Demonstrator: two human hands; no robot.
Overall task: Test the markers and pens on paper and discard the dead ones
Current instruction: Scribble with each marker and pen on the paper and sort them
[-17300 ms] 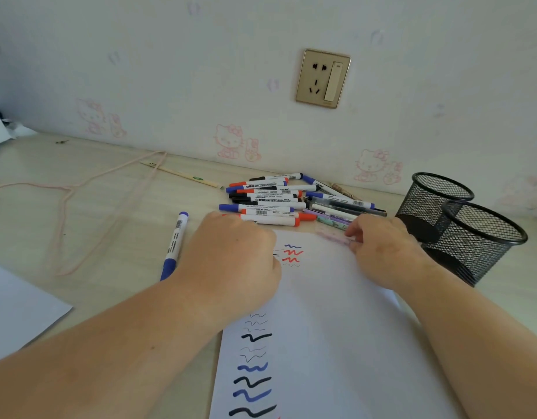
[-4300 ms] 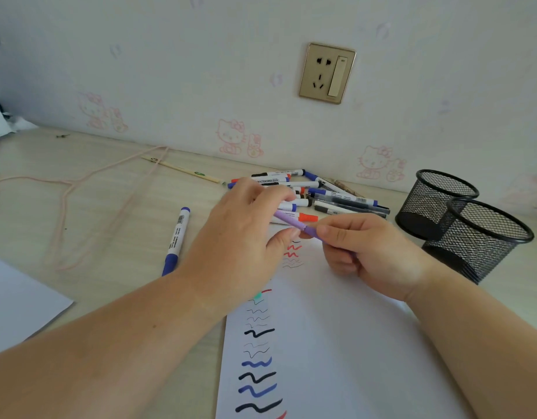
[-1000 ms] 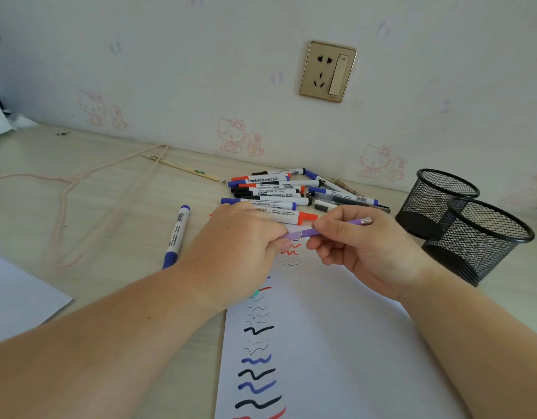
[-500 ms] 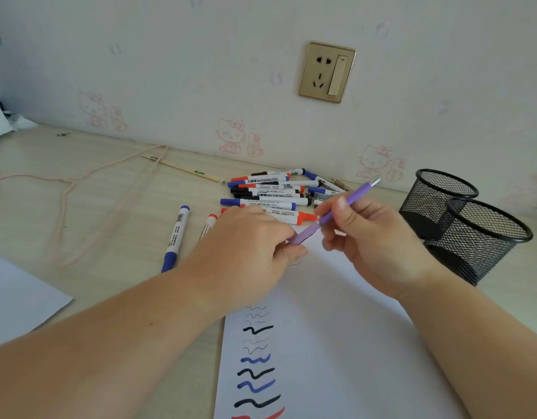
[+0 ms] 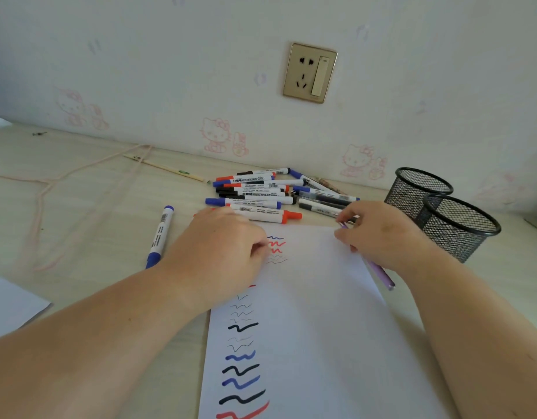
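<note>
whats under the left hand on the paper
The left hand rests on the paper's left edge, covering part of the squiggle column; whatever marks lie beneath cannot be seen.

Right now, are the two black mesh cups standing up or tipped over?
Standing up: both mesh pen cups rest on their bases, open rims facing upward.

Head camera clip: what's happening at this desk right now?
A person is testing pens on a sheet of paper already lined with black, blue and red squiggles. The right hand holds a purple pen at the sheet's top right edge; the left hand rests curled on the sheet's left side. A pile of markers lies beyond, one blue marker lies apart, and two mesh cups stand right.
</note>
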